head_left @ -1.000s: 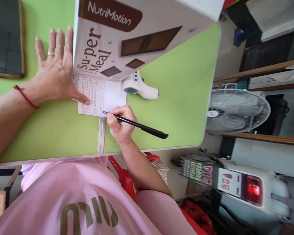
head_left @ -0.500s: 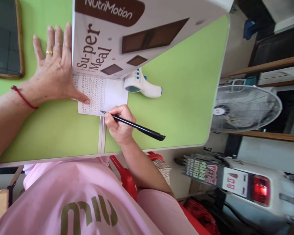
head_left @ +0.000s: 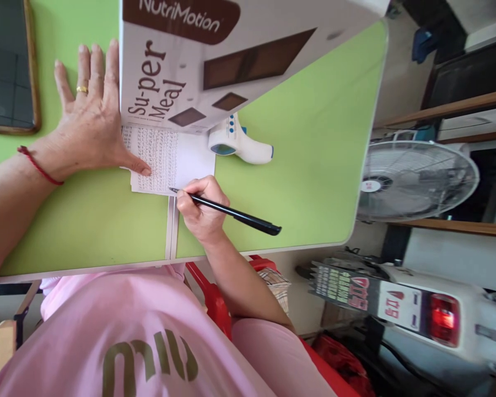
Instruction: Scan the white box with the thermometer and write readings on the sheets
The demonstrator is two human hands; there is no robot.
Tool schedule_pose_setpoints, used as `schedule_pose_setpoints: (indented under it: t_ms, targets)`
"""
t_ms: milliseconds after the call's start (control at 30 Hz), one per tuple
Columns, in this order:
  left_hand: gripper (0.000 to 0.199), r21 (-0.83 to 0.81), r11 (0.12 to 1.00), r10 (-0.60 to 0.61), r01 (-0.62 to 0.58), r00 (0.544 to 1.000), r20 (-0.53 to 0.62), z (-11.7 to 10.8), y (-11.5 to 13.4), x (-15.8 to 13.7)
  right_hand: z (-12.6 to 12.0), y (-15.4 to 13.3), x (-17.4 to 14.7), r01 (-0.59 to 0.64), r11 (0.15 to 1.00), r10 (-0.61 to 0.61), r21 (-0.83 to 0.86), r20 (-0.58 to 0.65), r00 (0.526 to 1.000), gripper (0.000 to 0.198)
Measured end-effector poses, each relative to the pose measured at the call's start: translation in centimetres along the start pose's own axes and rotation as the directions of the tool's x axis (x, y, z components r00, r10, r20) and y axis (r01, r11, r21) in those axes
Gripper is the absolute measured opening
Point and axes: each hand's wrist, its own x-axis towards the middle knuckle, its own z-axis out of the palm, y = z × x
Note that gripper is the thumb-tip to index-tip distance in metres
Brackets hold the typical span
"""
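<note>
My right hand [head_left: 204, 208] grips a black pen [head_left: 243, 216], its tip at the lower edge of a sheet of paper [head_left: 194, 160] filled with rows of small handwriting. My left hand [head_left: 89, 118] lies flat with fingers spread, palm on the green table and thumb resting on the paper's left part. Its index finger runs along the edge of a white and brown box [head_left: 182, 71] printed "NutriMotion Su-per Meal". The box hides the paper's upper part. Right of the paper lies a white infrared thermometer [head_left: 242, 146], partly covered by the box.
A dark tablet or phone in a brown case [head_left: 10, 71] lies at the table's upper left. The green table [head_left: 314, 182] has a pale rim and a seam. Beyond its right side stand a fan [head_left: 417, 179] and a scooter [head_left: 442, 314]. A red chair [head_left: 210, 298] is below.
The box and background have shifted slightly in view. Both hands keep nearly the same place, and the pen's rear end has tilted up a little.
</note>
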Motion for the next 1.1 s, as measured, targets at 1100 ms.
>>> schedule_pose_setpoints:
  t_ms: [1100]
  targets:
    - [0.165,-0.031,0.999,0.023,-0.023,1.000,-0.010,0.2,-0.5,0.1,0.0,0.1,0.0,0.007,1.000,-0.007,-0.020,-0.021,1.000,0.015]
